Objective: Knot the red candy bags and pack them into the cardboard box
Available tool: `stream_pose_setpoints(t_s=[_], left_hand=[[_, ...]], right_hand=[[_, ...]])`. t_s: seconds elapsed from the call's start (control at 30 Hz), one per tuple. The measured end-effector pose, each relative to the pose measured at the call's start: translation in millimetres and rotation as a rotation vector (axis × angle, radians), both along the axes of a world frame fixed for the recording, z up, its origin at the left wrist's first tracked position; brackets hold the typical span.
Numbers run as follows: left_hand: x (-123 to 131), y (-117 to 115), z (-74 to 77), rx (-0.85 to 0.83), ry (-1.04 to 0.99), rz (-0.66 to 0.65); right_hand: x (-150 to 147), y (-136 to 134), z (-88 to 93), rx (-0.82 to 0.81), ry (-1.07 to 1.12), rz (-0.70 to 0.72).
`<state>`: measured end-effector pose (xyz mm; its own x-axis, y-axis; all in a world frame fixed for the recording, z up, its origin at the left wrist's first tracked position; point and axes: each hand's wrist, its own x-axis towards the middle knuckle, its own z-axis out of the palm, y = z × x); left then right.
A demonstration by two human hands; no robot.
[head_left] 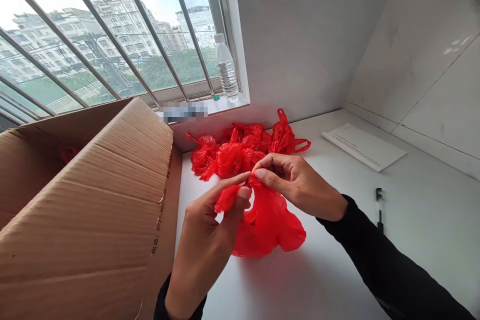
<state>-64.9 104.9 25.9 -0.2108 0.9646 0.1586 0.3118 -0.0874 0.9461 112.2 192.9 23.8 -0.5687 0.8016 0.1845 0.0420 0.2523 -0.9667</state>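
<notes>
Between my hands is a red plastic bag, its body hanging down over the white table. My left hand pinches one gathered part of the bag near its top, with a bunched end sticking out past the thumb. Thumb and forefinger of my right hand are pressed together on the same gathered top, touching the left fingertips. What the bag contains, if anything, cannot be made out. Behind it lies a heap of knotted red plastic bags, against the wall below the window.
An open cardboard box stands at the left, something red inside. On the windowsill are a water bottle and a small green item. A paper pad and a pen lie at right on the table.
</notes>
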Motion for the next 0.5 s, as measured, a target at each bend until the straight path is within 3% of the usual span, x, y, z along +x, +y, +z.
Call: stream_pose_setpoints(t_s=[0.13,0.33,0.5], left_hand=[[-2.4,1.8,-3.7,0.028,0.001,-0.075],[-6.9,2.4,-4.6,-0.006,-0.037,-0.057],[-11.6,4.5,-12.4,-0.012,0.015,-0.148]], right_hand=[[0.9,0.9,0.3,-0.01,-0.007,0.007],[4.1,0.0,2.0,0.024,-0.16,0.086],[5.4,2.5,0.8,0.014,-0.16,-0.025]])
